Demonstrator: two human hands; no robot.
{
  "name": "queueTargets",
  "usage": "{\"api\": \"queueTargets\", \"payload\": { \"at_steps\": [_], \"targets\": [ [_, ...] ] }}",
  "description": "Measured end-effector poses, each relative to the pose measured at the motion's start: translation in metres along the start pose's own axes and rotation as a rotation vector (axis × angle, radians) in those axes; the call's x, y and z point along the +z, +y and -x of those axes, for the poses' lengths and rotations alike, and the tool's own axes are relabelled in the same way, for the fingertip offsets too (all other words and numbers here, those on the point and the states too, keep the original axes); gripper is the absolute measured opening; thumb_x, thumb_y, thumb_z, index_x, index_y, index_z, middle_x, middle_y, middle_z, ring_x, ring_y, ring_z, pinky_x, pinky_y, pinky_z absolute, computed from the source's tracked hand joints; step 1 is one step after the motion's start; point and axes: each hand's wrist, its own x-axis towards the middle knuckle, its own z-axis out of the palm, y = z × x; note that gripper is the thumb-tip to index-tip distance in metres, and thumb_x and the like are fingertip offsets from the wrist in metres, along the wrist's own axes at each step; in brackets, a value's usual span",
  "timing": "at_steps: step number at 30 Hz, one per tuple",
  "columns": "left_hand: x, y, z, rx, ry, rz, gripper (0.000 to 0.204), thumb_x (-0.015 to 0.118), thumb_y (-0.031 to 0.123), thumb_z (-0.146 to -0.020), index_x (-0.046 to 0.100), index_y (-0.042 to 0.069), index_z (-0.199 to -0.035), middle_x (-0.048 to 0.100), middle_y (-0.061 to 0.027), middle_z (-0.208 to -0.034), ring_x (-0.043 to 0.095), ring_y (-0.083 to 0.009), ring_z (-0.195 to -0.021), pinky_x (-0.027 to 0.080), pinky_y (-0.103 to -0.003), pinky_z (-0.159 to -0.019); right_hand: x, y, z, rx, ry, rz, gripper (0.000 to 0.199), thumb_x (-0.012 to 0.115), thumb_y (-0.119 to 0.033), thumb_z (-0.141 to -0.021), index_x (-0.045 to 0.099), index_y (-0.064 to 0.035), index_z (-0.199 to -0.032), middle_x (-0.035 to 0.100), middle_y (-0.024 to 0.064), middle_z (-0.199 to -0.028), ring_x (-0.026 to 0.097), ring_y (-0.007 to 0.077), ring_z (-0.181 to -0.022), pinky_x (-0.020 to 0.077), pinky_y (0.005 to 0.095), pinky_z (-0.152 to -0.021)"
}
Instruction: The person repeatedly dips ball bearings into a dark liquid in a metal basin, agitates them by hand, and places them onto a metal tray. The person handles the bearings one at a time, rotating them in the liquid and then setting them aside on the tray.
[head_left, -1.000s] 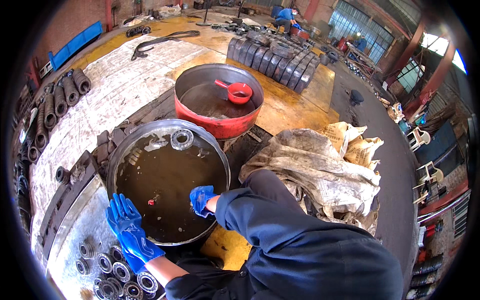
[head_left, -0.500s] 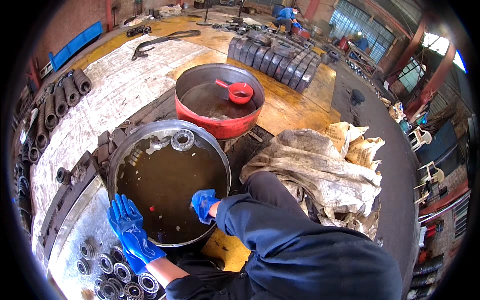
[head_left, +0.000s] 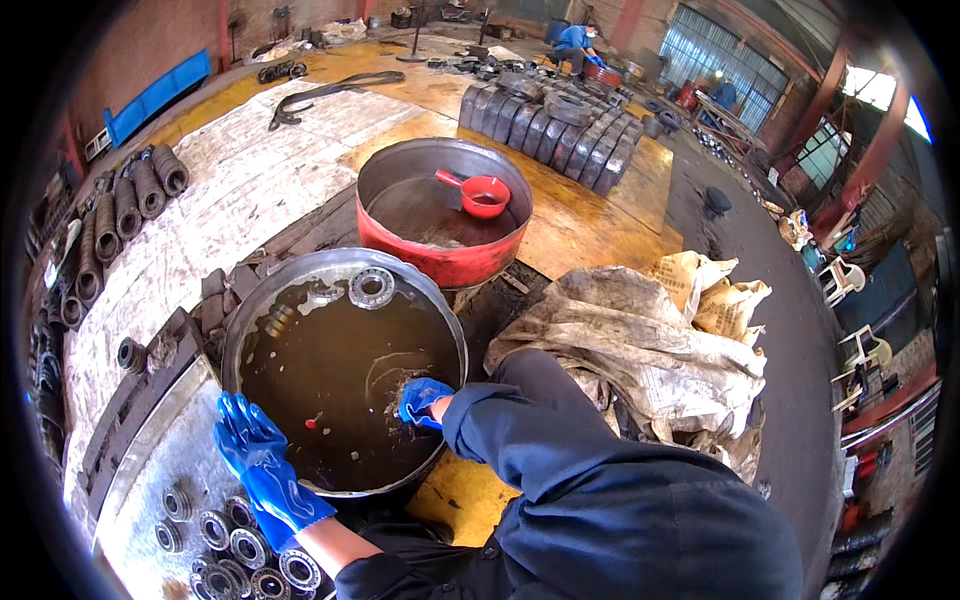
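A round metal tub (head_left: 463, 345) of murky brown liquid stands in front of me. My left hand (head_left: 252, 440), in a blue rubber glove, lies with fingers stretched out against the tub's left rim, holding nothing. At the tub's right side, my right hand (head_left: 424, 402) wears the same kind of glove and dips into the liquid. Its fingertips are submerged, so what they may hold is hidden. A ring bearing (head_left: 371, 288) sits at the tub's far edge. Several bearings (head_left: 249, 547) lie on the metal sheet beside my left forearm.
Behind the tub is a red basin (head_left: 440, 262) with a red dipper (head_left: 485, 196) inside. A dirty cloth (head_left: 620, 335) covers things at right. Stacked dark metal blocks (head_left: 545, 130) stand farther off. A co-worker in blue (head_left: 575, 42) sits at the back.
My right hand has dipped lower into the liquid, and ripples now spread around it. The left hand stays at the rim. The whole view has shifted slightly.
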Motion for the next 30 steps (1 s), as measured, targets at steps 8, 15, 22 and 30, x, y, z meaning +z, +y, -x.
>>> {"api": "queueTargets", "payload": {
  "at_steps": [8,15,22,30],
  "targets": [
    [-0.008,-0.009,-0.009,-0.042,-0.065,0.011,0.043,0.05,0.031,-0.104,0.06,0.011,-0.139,0.063,-0.0043,-0.14,0.057,-0.0236,-0.132,0.048,-0.038,-0.108,-0.001,-0.002,-0.008,-0.423,0.002,0.505,0.017,0.071,-0.022,-0.083,0.08,-0.0203,-0.097,0.077,0.0032,-0.097,0.073,0.0268,-0.088,0.0523,0.0431,-0.067],
    [-0.031,0.01,-0.028,-0.036,-0.134,0.021,0.043,0.048,0.03,-0.104,0.059,0.011,-0.141,0.061,-0.0033,-0.143,0.055,-0.0221,-0.134,0.047,-0.038,-0.109,-0.011,-0.014,0.003,-0.109,-0.055,0.19,0.017,0.07,-0.022,-0.083,0.081,-0.0188,-0.096,0.077,0.0021,-0.093,0.073,0.0263,-0.086,0.05,0.0429,-0.063],
    [0.001,-0.016,-0.007,-0.028,0.004,-0.005,0.043,0.046,0.028,-0.104,0.059,0.013,-0.141,0.061,-0.0028,-0.143,0.056,-0.0215,-0.133,0.047,-0.038,-0.109,0.005,-0.001,-0.007,-0.381,-0.051,0.513,0.02,0.071,-0.021,-0.083,0.081,-0.0196,-0.099,0.077,0.0018,-0.094,0.073,0.0252,-0.087,0.0503,0.0414,-0.065],
    [-0.019,0.004,-0.025,-0.018,-0.036,-0.018,0.044,0.045,0.029,-0.104,0.059,0.011,-0.141,0.06,-0.0026,-0.144,0.054,-0.0206,-0.135,0.045,-0.037,-0.112,0.017,0.012,0.006,0.133,0.144,-0.391,0.018,0.077,-0.03,-0.075,0.081,-0.0171,-0.086,0.076,0.0125,-0.086,0.073,0.0279,-0.078,0.0524,0.0455,-0.061]
  ]
}}
